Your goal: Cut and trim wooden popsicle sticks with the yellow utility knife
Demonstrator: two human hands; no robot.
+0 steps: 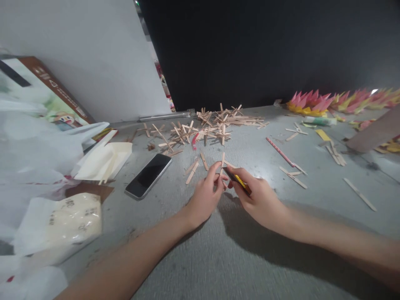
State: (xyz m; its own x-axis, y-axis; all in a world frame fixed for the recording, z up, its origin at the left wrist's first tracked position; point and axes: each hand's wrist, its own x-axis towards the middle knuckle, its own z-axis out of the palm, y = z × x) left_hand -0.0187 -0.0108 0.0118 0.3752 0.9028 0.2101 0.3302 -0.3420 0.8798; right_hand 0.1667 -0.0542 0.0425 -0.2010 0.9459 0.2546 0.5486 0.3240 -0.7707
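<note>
Near the middle of the grey table, my left hand [204, 196] pinches a wooden craft stick [223, 158] that points away from me. My right hand [258, 193] is wrapped round a yellow and black utility knife [240, 182]. The knife's front end meets the stick just above my left fingertips; I cannot tell whether the blade is cutting into it. A pale stick lies just behind my hands, partly hidden. Left of them, a few loose craft sticks [191, 173] rest on the table.
A heap of craft sticks [218, 125] spreads along the back. The smartphone [148, 176] lies left of my hands, beside a paper tray [117, 160] and plastic bags [37, 154]. To the right are a red-striped pencil-like stick [279, 151], a glue tube [320, 121] and pink folded-paper pieces [309, 102].
</note>
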